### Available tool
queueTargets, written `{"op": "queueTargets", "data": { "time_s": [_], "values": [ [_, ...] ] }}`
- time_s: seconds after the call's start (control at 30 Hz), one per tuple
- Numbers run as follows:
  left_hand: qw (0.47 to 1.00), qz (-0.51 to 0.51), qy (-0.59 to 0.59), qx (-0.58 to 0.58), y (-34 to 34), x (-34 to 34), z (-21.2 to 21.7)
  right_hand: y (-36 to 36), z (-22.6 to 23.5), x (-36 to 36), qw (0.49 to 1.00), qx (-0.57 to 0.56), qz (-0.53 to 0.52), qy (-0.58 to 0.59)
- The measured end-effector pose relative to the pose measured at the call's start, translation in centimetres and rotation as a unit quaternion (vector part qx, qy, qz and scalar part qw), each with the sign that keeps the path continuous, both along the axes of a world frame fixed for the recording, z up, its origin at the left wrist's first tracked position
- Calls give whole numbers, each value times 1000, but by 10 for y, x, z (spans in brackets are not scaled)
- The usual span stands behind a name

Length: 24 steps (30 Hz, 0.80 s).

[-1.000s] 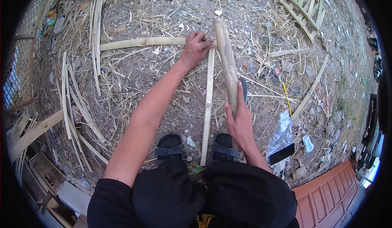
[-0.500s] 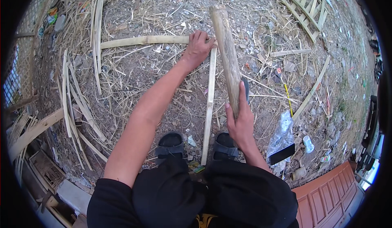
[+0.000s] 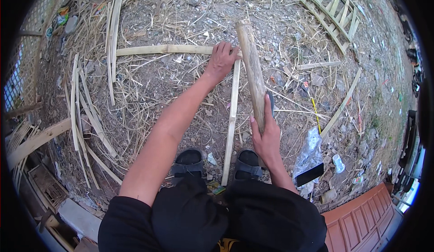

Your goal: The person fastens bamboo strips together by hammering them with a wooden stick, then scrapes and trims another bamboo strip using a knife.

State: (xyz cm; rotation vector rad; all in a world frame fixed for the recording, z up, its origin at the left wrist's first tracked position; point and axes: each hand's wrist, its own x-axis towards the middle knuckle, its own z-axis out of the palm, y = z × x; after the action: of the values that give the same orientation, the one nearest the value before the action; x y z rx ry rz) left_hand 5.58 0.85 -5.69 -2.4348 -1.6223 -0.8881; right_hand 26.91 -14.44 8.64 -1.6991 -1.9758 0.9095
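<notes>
My left hand (image 3: 220,63) is closed at the corner where two split bamboo strips meet. One bamboo strip (image 3: 165,49) runs off to the left from there. The other bamboo strip (image 3: 233,112) comes straight back toward me, its near end between my feet. A thick, weathered wooden club (image 3: 252,69) slants just right of that corner, gripped at its near end by my right hand (image 3: 268,141). Thumb and forefinger lie along its sides; the other fingers are hidden. Beside the forefinger is a dark grey edge (image 3: 270,102) that I cannot make out.
Loose bamboo strips (image 3: 114,39) lie on the left, a slatted bamboo frame (image 3: 323,12) at the far right. Near my right arm are a black phone (image 3: 309,174) on clear plastic wrap (image 3: 308,150) and a white cup (image 3: 338,163). A reddish-brown panel (image 3: 361,220) lies close right.
The club's far end has come down toward me and closer to the corner of the strips. My left hand stays at the corner. The whole view has shifted slightly.
</notes>
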Motion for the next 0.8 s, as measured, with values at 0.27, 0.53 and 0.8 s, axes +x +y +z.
{"op": "queueTargets", "data": {
  "time_s": [0.27,0.53,0.8],
  "values": [
    [995,-20,-62,-82,-22,-16,6,-7,-10,10,998,-46,0,-35],
    [992,-1,42,-118,-32,-15,8,3,10,-1,999,49,0,2],
    [988,-4,37,-148,-33,-13,6,5,2,4,997,-33,12,-72]
  ]
}}
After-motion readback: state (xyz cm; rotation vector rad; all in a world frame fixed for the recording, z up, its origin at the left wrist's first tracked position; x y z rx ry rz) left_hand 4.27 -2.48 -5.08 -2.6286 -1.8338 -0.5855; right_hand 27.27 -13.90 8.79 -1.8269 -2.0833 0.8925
